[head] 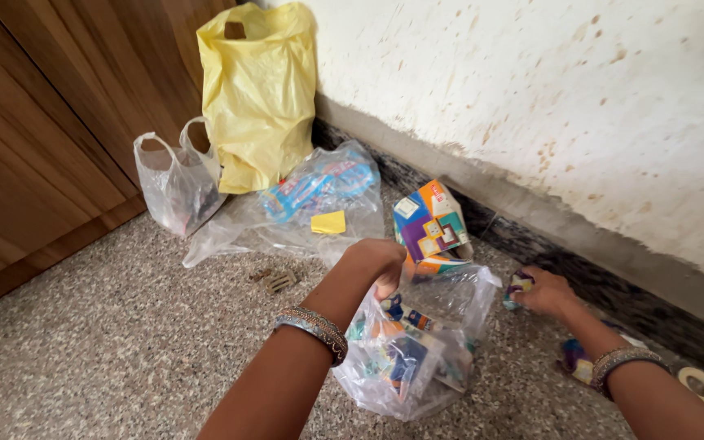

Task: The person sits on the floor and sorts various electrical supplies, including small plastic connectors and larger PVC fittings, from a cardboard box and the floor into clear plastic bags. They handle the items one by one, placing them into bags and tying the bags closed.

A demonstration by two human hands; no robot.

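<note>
My left hand (pixel 375 262) reaches forward with curled fingers and grips the rim of a clear plastic bag (pixel 417 350) stuffed with colourful packets. Just beyond that hand stands a colourful cardboard carton (pixel 429 224), tilted against the wall base. My right hand (pixel 541 292) rests low on the floor near the wall, closed on a small crumpled colourful wrapper (pixel 518 285). Both wrists wear bangles.
A yellow plastic bag (pixel 258 94) leans in the corner beside a small clear carrier bag (pixel 174 181). A flat clear bag with a blue packet and a yellow piece (pixel 319 204) lies on the speckled floor. Tape rolls (pixel 702 383) sit at the right. Wooden doors (pixel 34 138) stand at the left.
</note>
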